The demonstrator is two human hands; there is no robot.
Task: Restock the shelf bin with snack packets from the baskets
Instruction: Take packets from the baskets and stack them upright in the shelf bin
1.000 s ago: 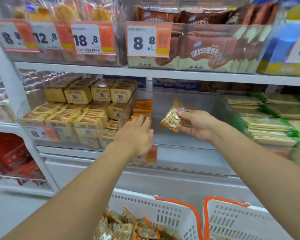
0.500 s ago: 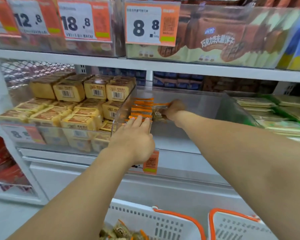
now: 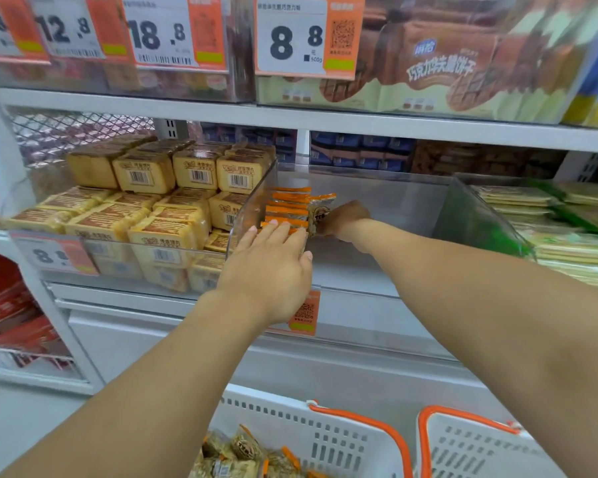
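A clear shelf bin point(image 3: 377, 270) sits on the middle shelf, with a short row of orange-edged snack packets point(image 3: 287, 210) standing against its left wall. My right hand point(image 3: 342, 219) is inside the bin and holds one packet point(image 3: 320, 212) upright against that row. My left hand point(image 3: 273, 267) lies with straight fingers over the bin's front rim, its fingertips touching the row. At the bottom stands a white basket point(image 3: 290, 422) with orange handles, holding more packets point(image 3: 242, 457).
A second white basket point(image 3: 480, 446) stands at the lower right. Yellow cake packs point(image 3: 159, 208) fill the bin to the left, green-edged packs point(image 3: 567, 229) the bin to the right. Price tags point(image 3: 304, 36) and brown biscuit bags hang above.
My right hand carried the packet from in front of the bin into it, up to the row at the left wall. The left hand stayed at the rim. The camera moved closer.
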